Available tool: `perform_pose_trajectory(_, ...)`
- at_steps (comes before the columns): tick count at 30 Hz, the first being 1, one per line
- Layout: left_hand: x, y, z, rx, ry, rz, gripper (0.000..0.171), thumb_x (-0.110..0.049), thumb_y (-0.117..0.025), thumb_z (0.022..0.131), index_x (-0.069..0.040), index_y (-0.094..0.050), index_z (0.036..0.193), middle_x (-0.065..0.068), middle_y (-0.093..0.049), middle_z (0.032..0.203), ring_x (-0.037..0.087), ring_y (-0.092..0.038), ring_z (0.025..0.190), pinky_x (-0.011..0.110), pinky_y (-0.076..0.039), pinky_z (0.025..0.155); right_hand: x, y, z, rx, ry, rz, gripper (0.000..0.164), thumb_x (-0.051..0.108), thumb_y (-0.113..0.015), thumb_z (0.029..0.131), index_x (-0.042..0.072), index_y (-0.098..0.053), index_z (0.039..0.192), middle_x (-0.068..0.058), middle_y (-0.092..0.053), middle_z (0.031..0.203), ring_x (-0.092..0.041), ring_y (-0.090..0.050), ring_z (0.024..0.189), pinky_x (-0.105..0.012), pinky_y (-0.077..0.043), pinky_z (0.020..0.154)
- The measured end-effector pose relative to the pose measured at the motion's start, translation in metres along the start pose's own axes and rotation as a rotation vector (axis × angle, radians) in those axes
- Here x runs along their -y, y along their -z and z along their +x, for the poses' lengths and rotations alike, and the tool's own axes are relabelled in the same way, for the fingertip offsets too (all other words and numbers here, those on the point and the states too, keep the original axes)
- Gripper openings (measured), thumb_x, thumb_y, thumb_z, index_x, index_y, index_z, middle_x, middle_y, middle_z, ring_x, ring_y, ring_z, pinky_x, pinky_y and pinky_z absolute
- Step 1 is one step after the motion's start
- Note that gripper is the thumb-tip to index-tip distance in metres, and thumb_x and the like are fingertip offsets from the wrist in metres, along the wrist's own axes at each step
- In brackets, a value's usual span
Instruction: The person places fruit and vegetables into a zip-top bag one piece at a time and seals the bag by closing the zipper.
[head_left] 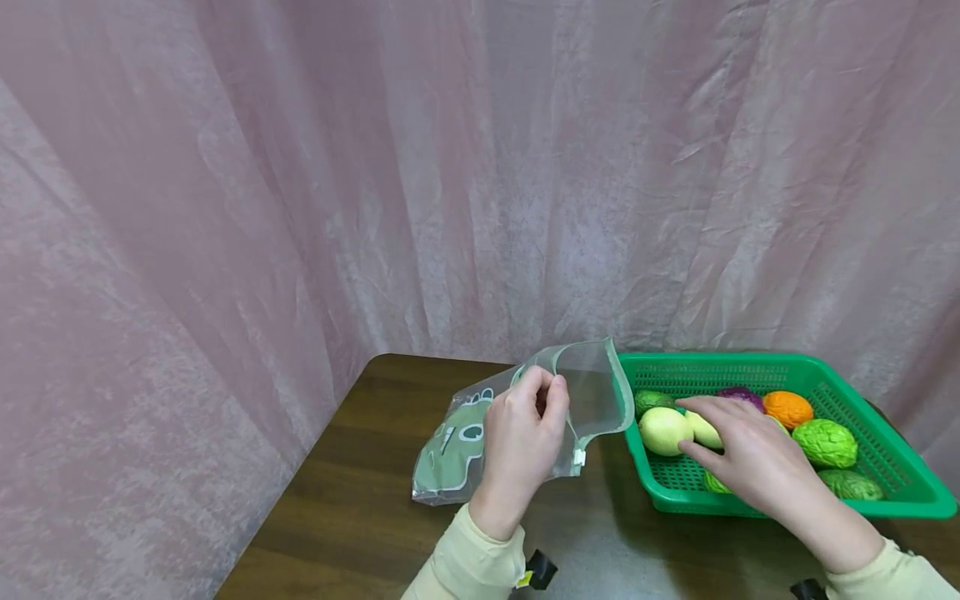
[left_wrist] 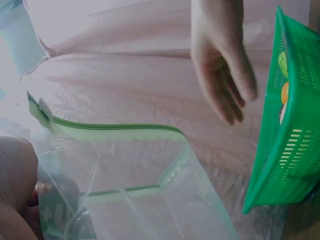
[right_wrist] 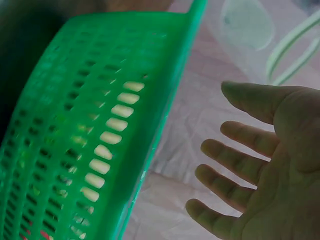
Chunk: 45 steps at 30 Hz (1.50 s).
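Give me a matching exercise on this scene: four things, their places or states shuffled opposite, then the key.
1. Clear plastic zip bag with green print
2. Wrinkled round orange item
3. Bare right hand
4. Pink fabric curtain

A. Hanging behind the brown wooden table
B. Fingers apart, holding nothing
C. Gripped by the bare left hand
D. Inside the slotted green plastic basket

Pairs: 1-C, 2-D, 3-B, 4-A

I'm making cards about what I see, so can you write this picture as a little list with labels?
bag: see-through, with green print
left hand: grips the bag
right hand: above the basket, empty, fingers not curled up
basket: green, with holes
fruit and veg: green, orange and purple, in the basket
table: brown
curtain: pinkish, behind everything
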<state>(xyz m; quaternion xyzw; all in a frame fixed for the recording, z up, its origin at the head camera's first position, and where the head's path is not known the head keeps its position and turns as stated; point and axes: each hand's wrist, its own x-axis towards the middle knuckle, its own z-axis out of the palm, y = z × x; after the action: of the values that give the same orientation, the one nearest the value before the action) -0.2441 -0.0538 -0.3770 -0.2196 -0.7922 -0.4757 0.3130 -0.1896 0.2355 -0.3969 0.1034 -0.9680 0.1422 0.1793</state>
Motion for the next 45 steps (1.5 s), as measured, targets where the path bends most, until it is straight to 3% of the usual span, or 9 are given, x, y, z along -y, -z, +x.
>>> perform_pose_trajectory(8, 0.0, 0.001, 0.001, 0.008, 0.006, -0.003, 0.026, -0.013, -0.068, 0.104, -0.019, -0.064, 0.079, -0.011, -0.051, 0.065, 0.006, -0.048, 0.058, 0.024, -0.04, 0.055, -0.012, -0.006, 0.012, 0.151, 0.025, -0.09, 0.07, 0.032, -0.098, 0.083, 0.004, -0.07, 0.141, -0.022, -0.071, 0.136, -0.051, -0.067, 0.122, -0.069, -0.056, 0.091)
perform_pose_trajectory(19, -0.001, -0.001, 0.002, 0.008, 0.001, -0.002, 0.025, -0.013, -0.068, 0.103, -0.019, -0.064, 0.079, -0.011, -0.052, 0.065, 0.006, -0.048, 0.059, 0.023, -0.04, 0.056, -0.023, -0.01, 0.04, 0.326, 0.054, -0.128, 0.076, 0.029, -0.099, 0.08, -0.001, -0.067, 0.142, -0.026, -0.069, 0.131, -0.053, -0.069, 0.113, -0.067, -0.059, 0.09)
perform_pose_trajectory(28, -0.001, -0.001, 0.0, 0.016, 0.007, 0.001, 0.025, -0.013, -0.069, 0.103, -0.019, -0.064, 0.079, -0.011, -0.051, 0.065, 0.006, -0.048, 0.059, 0.024, -0.04, 0.055, -0.026, -0.024, 0.057, 0.439, 0.051, -0.14, 0.078, 0.028, -0.098, 0.08, 0.004, -0.065, 0.147, -0.025, -0.068, 0.132, -0.052, -0.066, 0.113, -0.069, -0.058, 0.086)
perform_pose_trajectory(36, -0.002, -0.003, 0.0, 0.018, 0.013, -0.01, 0.024, -0.013, -0.068, 0.103, -0.019, -0.066, 0.08, -0.012, -0.052, 0.065, 0.005, -0.048, 0.059, 0.024, -0.04, 0.055, -0.028, -0.033, 0.06, 0.462, 0.045, -0.153, 0.074, 0.028, -0.096, 0.077, 0.007, -0.067, 0.143, -0.019, -0.067, 0.122, -0.038, -0.07, 0.094, -0.055, -0.058, 0.069)
perform_pose_trajectory(43, -0.002, 0.0, 0.001, 0.019, 0.017, -0.008, 0.023, -0.013, -0.068, 0.103, -0.019, -0.067, 0.08, -0.012, -0.052, 0.066, 0.006, -0.048, 0.059, 0.024, -0.04, 0.055, -0.03, -0.041, 0.058, 0.46, 0.09, -0.194, 0.062, 0.03, -0.095, 0.076, 0.009, -0.071, 0.129, -0.012, -0.068, 0.102, -0.028, -0.065, 0.079, -0.049, -0.056, 0.064)
perform_pose_trajectory(45, -0.003, 0.0, 0.001, 0.018, 0.016, -0.007, 0.023, -0.013, -0.068, 0.103, -0.019, -0.066, 0.08, -0.012, -0.052, 0.066, 0.006, -0.048, 0.059, 0.024, -0.04, 0.055, -0.03, -0.043, 0.056, 0.462, 0.108, -0.199, 0.059, 0.03, -0.094, 0.074, 0.009, -0.072, 0.124, -0.008, -0.067, 0.095, -0.024, -0.063, 0.077, -0.052, -0.055, 0.068)
